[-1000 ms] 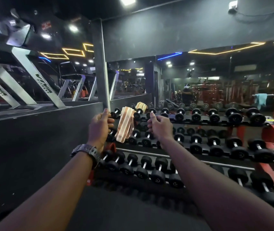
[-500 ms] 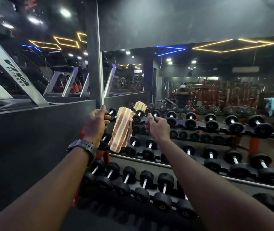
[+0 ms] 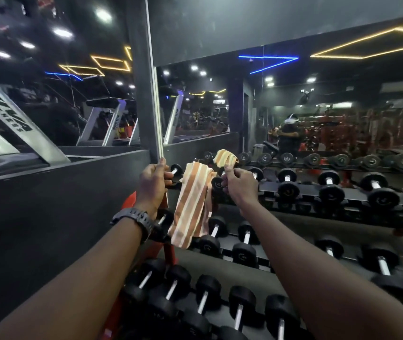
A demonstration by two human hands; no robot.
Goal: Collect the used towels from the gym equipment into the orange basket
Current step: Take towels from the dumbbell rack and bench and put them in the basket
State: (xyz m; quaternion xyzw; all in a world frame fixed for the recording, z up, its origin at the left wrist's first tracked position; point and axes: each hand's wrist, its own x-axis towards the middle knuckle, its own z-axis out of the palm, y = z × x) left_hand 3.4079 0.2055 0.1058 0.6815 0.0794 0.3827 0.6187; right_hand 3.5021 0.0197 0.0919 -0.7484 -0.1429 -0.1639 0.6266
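An orange-and-white striped towel [image 3: 191,204] hangs over the left end of the top tier of the dumbbell rack [image 3: 342,192]. Its lower end dangles down to the middle tier. My left hand [image 3: 153,184] is just left of the towel, fingers curled closed and thumb up. My right hand [image 3: 239,186] is just right of it, with thumb and fingers pinched together near the towel's top right corner. A dumbbell head shows in the gap between that hand and the cloth. The towel's reflection [image 3: 225,157] shows in the mirror behind. No orange basket is in view.
Three tiers of black dumbbells [image 3: 244,251] run from the centre to the right on a red-framed rack. A dark low wall [image 3: 48,217] stands on the left, with treadmills [image 3: 104,123] behind it. A large mirror [image 3: 318,119] backs the rack.
The view has closed in on the rack, so the towel and both hands look larger. The hands keep the same places on either side of the towel.
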